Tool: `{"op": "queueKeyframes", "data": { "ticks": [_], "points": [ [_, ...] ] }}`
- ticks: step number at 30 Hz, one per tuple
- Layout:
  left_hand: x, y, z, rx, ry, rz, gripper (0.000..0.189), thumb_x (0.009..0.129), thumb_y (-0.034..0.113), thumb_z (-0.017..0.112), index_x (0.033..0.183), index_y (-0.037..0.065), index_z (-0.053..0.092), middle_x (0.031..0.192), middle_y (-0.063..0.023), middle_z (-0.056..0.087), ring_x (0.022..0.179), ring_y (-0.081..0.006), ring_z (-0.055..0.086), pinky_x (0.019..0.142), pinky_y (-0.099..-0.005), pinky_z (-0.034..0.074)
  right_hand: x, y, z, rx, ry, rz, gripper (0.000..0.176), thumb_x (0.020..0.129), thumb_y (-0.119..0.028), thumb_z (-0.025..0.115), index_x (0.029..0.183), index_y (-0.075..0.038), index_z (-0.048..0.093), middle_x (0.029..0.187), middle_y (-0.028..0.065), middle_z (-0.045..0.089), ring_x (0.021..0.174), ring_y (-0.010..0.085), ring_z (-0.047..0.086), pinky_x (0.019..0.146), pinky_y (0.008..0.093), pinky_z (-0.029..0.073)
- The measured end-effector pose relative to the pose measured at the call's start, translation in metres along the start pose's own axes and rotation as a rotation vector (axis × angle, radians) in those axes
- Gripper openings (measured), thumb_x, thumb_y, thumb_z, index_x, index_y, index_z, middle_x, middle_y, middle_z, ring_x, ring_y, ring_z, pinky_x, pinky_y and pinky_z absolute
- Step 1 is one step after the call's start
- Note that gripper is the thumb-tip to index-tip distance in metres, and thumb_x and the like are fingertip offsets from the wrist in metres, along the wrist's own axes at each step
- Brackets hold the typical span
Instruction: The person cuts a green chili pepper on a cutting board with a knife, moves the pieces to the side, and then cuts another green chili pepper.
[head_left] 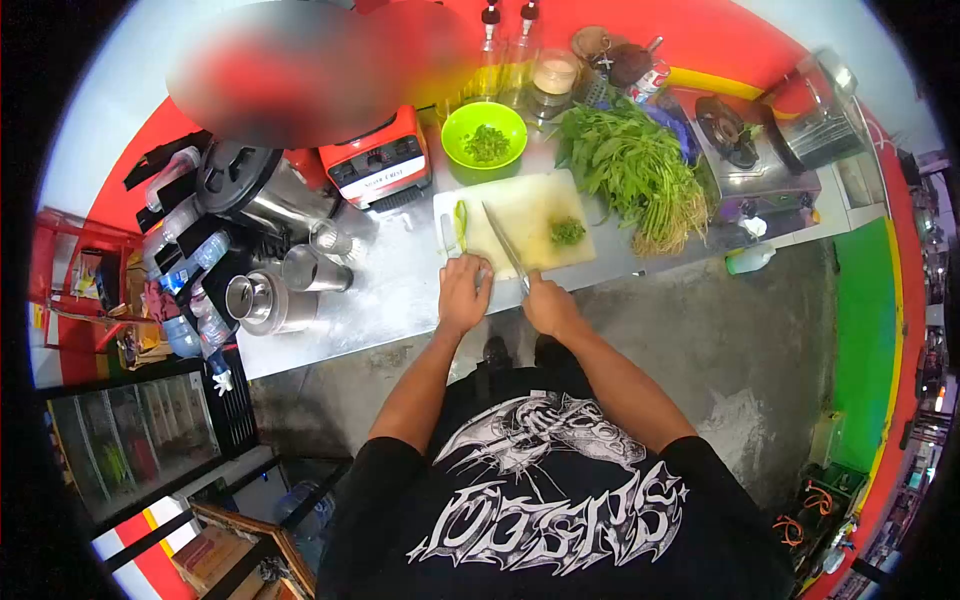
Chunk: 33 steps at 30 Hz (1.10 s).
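Note:
My left hand [464, 290] is closed at the front edge of the white cutting board [575, 190], its fingertips on the lower end of a long green chili [460, 222]. In my right hand [549, 304], closed round the handle, is a knife [503, 236]; its blade lies slanted over the board, pointing away from me. A small heap of chopped greens [567, 232] sits at the right of the board. Behind the board stands a bright green bowl [484, 166] with chopped greens inside.
A large bunch of leafy greens with roots [640, 170] lies right of the board. A red appliance [378, 160] stands at the back left. Steel cups [318, 268] and a metal shaker [265, 305] are on the left. A gas stove [765, 190] is at the far right.

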<state>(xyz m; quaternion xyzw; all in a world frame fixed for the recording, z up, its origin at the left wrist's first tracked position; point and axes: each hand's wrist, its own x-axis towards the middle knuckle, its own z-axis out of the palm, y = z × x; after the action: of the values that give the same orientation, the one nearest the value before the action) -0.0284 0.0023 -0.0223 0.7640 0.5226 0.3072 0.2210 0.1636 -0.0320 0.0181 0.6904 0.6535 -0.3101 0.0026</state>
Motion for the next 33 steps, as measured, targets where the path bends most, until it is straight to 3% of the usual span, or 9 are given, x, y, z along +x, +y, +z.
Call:
{"op": "queueKeyframes", "data": {
  "ticks": [8,16,19,28,31,33],
  "points": [
    [0.001,-0.001,0.004,0.028,0.03,0.044,0.013,0.091,0.017,0.063,0.103,0.01,0.062,0.104,-0.0086,0.059,0.102,-0.0317,0.053,0.087,-0.0441,0.038,-0.013,-0.016,-0.011,0.007,0.02,-0.024,0.031,0.091,-0.008,0.052,0.119,0.008,0.049,0.096,0.0348,0.069,0.093,0.0484,0.07,0.084,0.0547,0.056],
    [0.002,0.002,0.002,0.08,-0.007,0.013,0.014,0.091,0.017,0.063,0.103,0.01,0.062,0.105,-0.0083,0.06,0.102,-0.0331,0.053,0.087,-0.0438,0.038,0.002,-0.026,0.007,-0.01,0.03,0.087,0.03,0.092,-0.002,0.051,0.119,0.009,0.052,0.101,0.0311,0.071,0.096,0.0455,0.071,0.086,0.0517,0.057],
    [0.001,0.002,0.004,0.065,0.028,0.04,0.013,0.091,0.018,0.062,0.102,0.011,0.061,0.102,-0.0096,0.056,0.101,-0.0327,0.051,0.086,-0.0453,0.038,0.01,-0.024,-0.004,-0.026,0.064,-0.027,0.031,0.093,-0.004,0.05,0.121,0.009,0.05,0.102,0.0313,0.071,0.097,0.0446,0.071,0.085,0.0514,0.057],
    [0.001,-0.001,0.004,0.107,-0.028,0.007,0.016,0.091,0.019,0.062,0.104,0.009,0.062,0.106,-0.0111,0.057,0.103,-0.0329,0.051,0.089,-0.045,0.039,0.005,-0.034,0.004,-0.01,0.033,0.103,0.032,0.092,-0.006,0.052,0.12,0.01,0.05,0.103,0.0317,0.071,0.102,0.0458,0.07,0.088,0.0526,0.055],
    [0.0,-0.001,0.005,0.096,-0.001,0.036,0.016,0.091,0.019,0.062,0.104,0.009,0.062,0.106,-0.0108,0.057,0.103,-0.0329,0.051,0.089,-0.0452,0.038,0.008,-0.031,-0.003,0.031,0.064,0.009,0.036,0.09,-0.004,0.056,0.122,0.012,0.051,0.103,0.0326,0.07,0.101,0.046,0.07,0.09,0.0521,0.055],
    [0.001,0.001,0.004,0.113,-0.02,0.013,0.016,0.092,0.019,0.062,0.104,0.01,0.062,0.106,-0.0105,0.058,0.103,-0.0327,0.051,0.088,-0.0455,0.038,0.008,-0.027,-0.001,0.046,0.047,-0.033,0.036,0.093,-0.009,0.049,0.123,0.01,0.047,0.102,0.0356,0.068,0.099,0.0514,0.068,0.091,0.0577,0.052]
  ]
}}
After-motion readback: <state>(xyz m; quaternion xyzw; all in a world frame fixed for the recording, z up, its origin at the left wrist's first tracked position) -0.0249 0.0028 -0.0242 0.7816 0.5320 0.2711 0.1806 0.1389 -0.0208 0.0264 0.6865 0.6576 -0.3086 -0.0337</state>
